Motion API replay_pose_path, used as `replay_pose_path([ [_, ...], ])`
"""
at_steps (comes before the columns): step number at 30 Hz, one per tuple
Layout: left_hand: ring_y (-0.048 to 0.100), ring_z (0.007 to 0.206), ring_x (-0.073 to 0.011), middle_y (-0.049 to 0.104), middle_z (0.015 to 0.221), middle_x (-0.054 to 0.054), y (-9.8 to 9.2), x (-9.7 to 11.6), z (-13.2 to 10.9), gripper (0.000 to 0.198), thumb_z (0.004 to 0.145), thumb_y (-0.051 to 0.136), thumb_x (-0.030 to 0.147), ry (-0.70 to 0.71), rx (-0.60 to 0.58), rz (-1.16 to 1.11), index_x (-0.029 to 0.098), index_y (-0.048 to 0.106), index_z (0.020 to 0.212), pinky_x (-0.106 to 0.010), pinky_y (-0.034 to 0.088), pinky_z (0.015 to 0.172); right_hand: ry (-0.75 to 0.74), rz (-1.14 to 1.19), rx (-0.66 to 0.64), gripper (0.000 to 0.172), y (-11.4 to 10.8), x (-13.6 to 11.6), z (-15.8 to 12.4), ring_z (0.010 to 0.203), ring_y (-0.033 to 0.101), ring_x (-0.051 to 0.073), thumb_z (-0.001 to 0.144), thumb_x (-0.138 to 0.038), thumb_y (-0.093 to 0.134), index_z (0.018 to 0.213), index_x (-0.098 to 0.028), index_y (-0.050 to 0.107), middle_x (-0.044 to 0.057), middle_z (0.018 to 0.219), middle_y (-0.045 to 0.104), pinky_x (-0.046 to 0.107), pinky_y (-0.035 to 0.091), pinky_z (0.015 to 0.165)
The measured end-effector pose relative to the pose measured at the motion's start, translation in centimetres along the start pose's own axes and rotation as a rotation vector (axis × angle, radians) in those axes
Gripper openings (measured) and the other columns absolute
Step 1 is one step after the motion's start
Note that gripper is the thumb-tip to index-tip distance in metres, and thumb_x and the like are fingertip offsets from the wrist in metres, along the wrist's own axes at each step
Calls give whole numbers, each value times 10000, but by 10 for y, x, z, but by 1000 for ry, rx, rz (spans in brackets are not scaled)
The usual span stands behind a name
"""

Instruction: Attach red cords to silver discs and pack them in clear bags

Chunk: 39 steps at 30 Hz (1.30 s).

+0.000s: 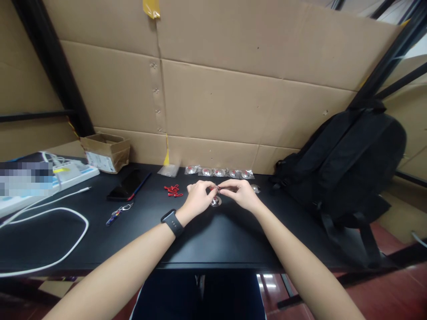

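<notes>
My left hand and my right hand meet over the middle of the black table, fingers pinched together on a small silver disc with a bit of red at its top. A black watch sits on my left wrist. Just behind the hands lies a row of several small clear bags, each with a silver and red piece inside. A small heap of red loops lies left of my left hand. Another silver disc shows past my right hand.
A black backpack fills the table's right end. At left lie a dark phone with a pen, a key ring, a white cable, a white power strip and a torn cardboard box. Cardboard sheets form the back wall.
</notes>
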<state>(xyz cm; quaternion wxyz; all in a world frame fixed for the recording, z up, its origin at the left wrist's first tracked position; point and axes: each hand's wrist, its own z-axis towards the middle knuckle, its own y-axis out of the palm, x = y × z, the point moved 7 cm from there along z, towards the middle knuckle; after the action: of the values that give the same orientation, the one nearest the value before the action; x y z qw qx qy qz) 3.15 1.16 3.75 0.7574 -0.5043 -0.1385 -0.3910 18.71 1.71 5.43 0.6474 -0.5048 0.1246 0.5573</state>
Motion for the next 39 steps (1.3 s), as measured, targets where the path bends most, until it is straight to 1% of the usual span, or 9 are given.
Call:
replay_pose_path([
  [2,671,988,-255,770,975,-32,-1,-1,1,173,895,590,326,-2,5,-32,242,739,866,-386,427,911,11,47,25,249,1,3,0,897,739,244,802,-406,758,974,-230,791,69,992,773,371,593,845],
  [6,690,938,-226,776,955,-19,-2,-2,3,170,900,591,303,63,-9,-95,240,746,870,-352,459,893,4,66,85,243,2,6,0,847,737,233,771,-410,790,937,-233,796,70,965,764,370,607,817],
  [11,680,991,-231,770,1004,-26,-4,-2,4,180,917,586,312,115,-32,-104,246,752,933,-339,481,883,-18,66,116,237,0,7,0,840,735,236,772,-414,790,926,-235,798,74,950,759,382,617,810],
  [14,680,1006,-237,767,1036,-31,-5,0,5,197,924,584,345,139,-53,-86,253,754,966,-343,481,891,7,120,122,269,-1,10,0,865,743,243,747,-418,809,935,-225,796,83,1005,759,399,620,849],
  [17,686,993,-236,771,1011,-23,-7,3,5,194,918,591,355,156,-56,-58,261,760,934,-352,474,903,47,218,90,319,1,13,0,931,747,258,710,-415,835,945,-205,790,97,1104,748,415,611,904],
  [22,709,929,-224,782,973,-17,-9,1,5,180,900,598,318,100,-41,-95,258,766,921,-344,486,881,174,328,37,436,10,22,-1,919,761,291,671,-424,854,1015,-175,756,99,974,787,444,619,874],
  [27,712,915,-224,785,937,-9,-8,0,5,190,902,588,328,62,-31,-135,250,761,886,-341,483,878,157,324,72,451,8,22,-1,920,761,294,661,-418,862,1018,-169,743,106,987,785,428,626,857],
  [34,702,914,-251,785,943,-21,-9,2,4,200,896,584,328,58,-8,-42,250,766,873,-399,437,927,127,305,95,400,7,15,-1,919,763,283,697,-386,848,1024,-180,750,99,1024,781,431,621,892],
  [39,695,922,-255,781,962,-32,-10,2,3,212,897,576,325,55,12,-28,241,769,866,-401,437,923,117,280,115,389,8,14,-1,923,761,284,707,-389,840,1025,-185,752,98,1047,777,442,617,902],
])
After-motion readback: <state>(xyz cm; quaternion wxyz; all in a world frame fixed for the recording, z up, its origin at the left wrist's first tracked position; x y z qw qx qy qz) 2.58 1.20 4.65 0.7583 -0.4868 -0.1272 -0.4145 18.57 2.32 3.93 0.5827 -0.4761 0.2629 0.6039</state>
